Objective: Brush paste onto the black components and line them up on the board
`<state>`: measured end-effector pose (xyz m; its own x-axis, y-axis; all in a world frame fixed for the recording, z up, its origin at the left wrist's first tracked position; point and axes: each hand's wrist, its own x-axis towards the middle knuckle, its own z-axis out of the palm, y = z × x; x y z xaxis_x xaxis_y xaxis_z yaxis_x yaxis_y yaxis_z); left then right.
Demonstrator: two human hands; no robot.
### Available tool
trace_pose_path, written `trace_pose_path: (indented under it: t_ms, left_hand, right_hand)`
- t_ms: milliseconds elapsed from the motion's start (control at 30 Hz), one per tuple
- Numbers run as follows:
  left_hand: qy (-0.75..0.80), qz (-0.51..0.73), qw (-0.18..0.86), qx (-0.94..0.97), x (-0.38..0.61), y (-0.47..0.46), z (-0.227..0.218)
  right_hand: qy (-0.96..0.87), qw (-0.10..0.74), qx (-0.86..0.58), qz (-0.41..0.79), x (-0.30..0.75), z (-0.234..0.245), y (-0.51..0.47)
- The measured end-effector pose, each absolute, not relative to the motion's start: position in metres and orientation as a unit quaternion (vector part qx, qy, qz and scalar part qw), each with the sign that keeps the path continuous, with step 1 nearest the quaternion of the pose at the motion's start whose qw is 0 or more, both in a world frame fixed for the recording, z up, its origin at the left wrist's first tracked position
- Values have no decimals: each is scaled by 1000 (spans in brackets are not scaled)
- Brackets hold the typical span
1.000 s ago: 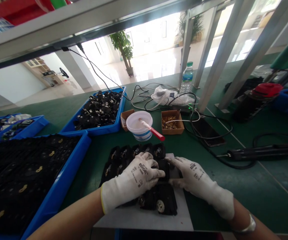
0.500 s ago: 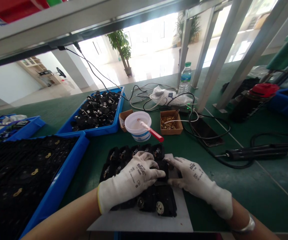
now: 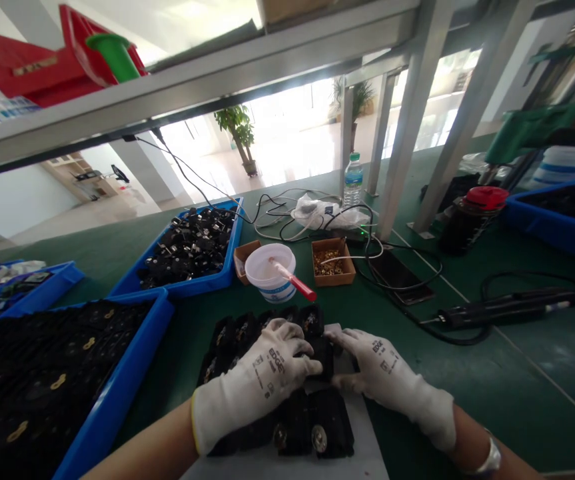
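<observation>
White gloves cover both of my hands. My left hand reaches over rows of black plastic housings, its fingers closed against one black housing at the right end of a middle row. From the other side, my right hand grips that housing's right edge between thumb and fingers. Behind it stand several more housings with small metal parts inside. In the front row, a housing carries a round silver metal disc. A white sheet lies under the rows. My left hand hides some of the housings.
Beyond the rows stand a white tub with a red-handled brush and a cardboard box of small brass parts. Blue trays of black parts fill the left. An electric screwdriver, cables and a phone lie right.
The camera has tilted up, so the bench sits lower in view and more of the shelf shows. Both hands stay at the same housing, with little finger movement.
</observation>
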<state>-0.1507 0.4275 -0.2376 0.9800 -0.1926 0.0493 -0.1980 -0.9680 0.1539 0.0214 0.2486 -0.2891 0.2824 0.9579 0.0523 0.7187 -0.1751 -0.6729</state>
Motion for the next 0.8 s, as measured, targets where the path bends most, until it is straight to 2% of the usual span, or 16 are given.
trace_pose_path:
  t_ms: [400,800]
  left_hand:
    - [-75,98,90,988,-157,433,-267]
    - [-67,-42,82,993,-147,415,-232]
  right_hand:
    - [-560,371,-709,213,23,-289,248]
    - [-523,339,-746,235,26,-297,248]
